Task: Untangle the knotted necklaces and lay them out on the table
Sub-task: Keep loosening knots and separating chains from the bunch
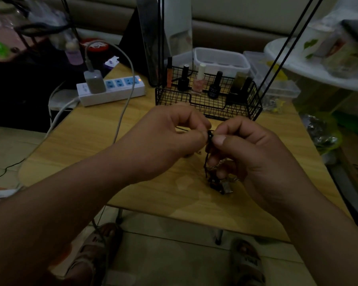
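Note:
A dark tangle of knotted necklaces (210, 139) is held up above the wooden table (91, 137). My left hand (170, 137) pinches the knot from the left with thumb and forefinger. From the right, my right hand (248, 149) pinches the same knot, its lower fingers curled round the hanging strands. A dark cord and a thin chain hang down to a small pendant cluster (219, 185) that dangles just above or touches the tabletop; I cannot tell which.
A black wire basket (207, 104) with several nail polish bottles stands right behind my hands. A white power strip (112, 89) with a charger and cable lies at the back left. Clear plastic boxes (221, 60) sit behind the basket. The table's front edge is near my sandalled feet.

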{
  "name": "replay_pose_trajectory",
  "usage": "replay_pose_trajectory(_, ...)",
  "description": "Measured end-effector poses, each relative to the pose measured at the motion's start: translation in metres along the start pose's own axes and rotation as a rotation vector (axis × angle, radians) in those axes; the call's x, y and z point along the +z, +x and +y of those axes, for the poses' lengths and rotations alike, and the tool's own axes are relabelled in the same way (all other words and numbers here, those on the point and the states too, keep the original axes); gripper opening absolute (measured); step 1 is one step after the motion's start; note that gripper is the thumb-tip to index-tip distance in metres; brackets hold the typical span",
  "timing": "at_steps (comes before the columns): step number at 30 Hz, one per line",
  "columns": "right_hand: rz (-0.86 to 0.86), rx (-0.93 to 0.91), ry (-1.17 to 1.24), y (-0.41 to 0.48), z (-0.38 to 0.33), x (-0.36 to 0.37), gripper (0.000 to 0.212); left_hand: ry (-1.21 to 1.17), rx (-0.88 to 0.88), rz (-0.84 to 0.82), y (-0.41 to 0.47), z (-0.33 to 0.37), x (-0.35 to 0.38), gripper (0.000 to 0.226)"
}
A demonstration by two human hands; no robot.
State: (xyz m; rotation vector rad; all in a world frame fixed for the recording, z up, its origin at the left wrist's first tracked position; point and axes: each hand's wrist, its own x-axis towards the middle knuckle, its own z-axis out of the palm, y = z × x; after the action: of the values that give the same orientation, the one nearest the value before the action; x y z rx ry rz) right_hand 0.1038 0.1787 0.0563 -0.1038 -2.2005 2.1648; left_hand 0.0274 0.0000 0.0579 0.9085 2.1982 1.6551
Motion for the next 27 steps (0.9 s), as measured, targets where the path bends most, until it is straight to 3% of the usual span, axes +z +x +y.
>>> replay_pose_trajectory(4, 0.049, -0.065, -0.14, -0.002, -0.003, -0.006, 0.009, 0.002, 0.009, 0.002, 0.0, 0.002, -0.002, 0.017)
replay_pose_trajectory(17, 0.122, -0.277, -0.661, -0.005, -0.003, -0.005, 0.007, 0.39, 0.206, 0.056, 0.001, -0.004, 0.007, 0.009)
replay_pose_trajectory(21, 0.159, -0.279, -0.58, -0.004, -0.003, -0.003, 0.008, 0.352, 0.238, 0.113, 0.003, -0.006, 0.01, 0.011)
replay_pose_trajectory(27, 0.266, -0.176, -0.256, -0.001, 0.0, 0.008, 0.011, 0.035, 0.07, 0.133, 0.007, -0.004, 0.012, 0.008)
